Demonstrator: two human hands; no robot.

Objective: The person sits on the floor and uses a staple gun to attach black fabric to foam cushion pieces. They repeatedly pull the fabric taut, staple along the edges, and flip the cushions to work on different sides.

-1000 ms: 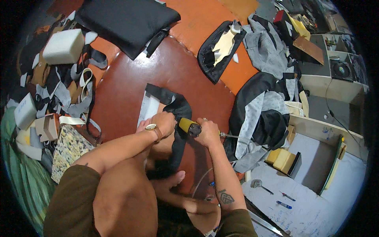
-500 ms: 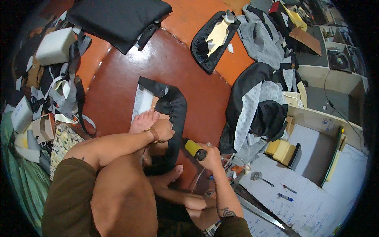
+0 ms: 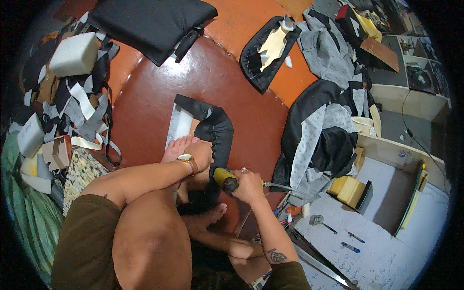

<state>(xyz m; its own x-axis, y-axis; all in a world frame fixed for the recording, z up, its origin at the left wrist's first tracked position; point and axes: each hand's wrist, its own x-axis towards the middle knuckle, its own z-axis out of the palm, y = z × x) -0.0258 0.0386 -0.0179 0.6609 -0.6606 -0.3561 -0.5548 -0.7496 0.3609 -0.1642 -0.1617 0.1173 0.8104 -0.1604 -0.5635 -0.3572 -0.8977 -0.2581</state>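
Note:
On the red-brown surface lies a padded panel covered in black upholstery fabric, its pale inner side partly bare. My left hand is closed on the black fabric folded over the panel's edge; its fingertips are partly hidden. My bare foot rests on the panel beside that hand. In my right hand is a yellow and black staple gun, with a hose trailing off to the right. The gun's front end is at the panel's right edge, just below my left hand; whether it touches cannot be made out.
A large black padded piece lies at the far left, a smaller black panel at the far right. Fabric scraps and a white foam block fill the left side. Black and grey fabric is heaped right, near a white board with pens.
My right hand has brought the staple gun left, up to the panel's edge, and turned it. My left hand stays on the fabric. The whole view has shifted slightly.

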